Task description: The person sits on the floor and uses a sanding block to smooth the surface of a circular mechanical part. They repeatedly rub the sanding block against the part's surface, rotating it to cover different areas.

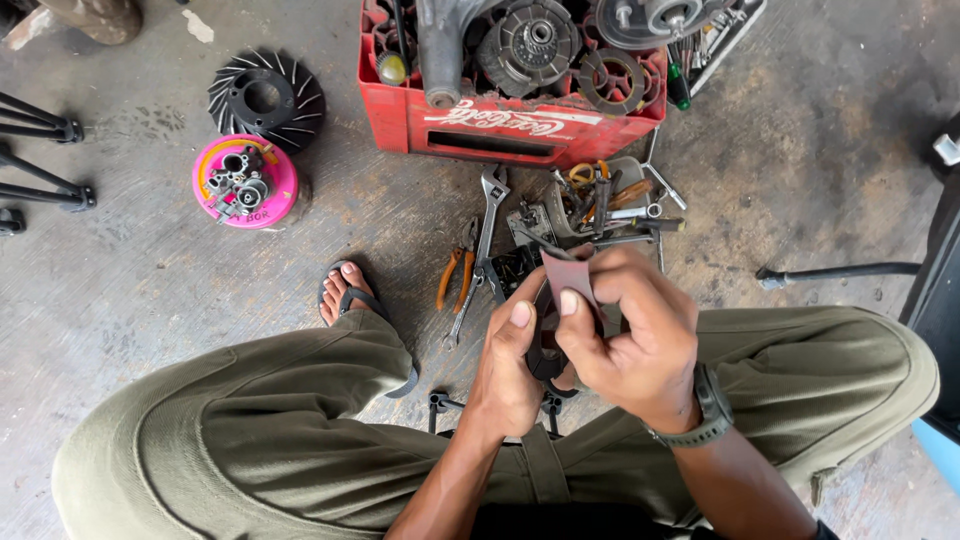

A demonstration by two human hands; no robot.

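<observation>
Both hands (590, 345) pinching brown strip (572, 277)

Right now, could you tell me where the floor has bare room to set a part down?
Bare concrete lies between the pink round tray and the red plastic crate, and right of the scattered metal tools. It is crowded directly before both hands, left and right.

The dark curved part (545, 350) gripped between the left hand (510, 365) and right hand (635, 335) is mostly hidden by fingers, so its shape cannot be told. The red plastic crate (510, 125) of metal engine parts is cut off by the top edge, and the small tools in the grey tray (610, 205) blur together
</observation>
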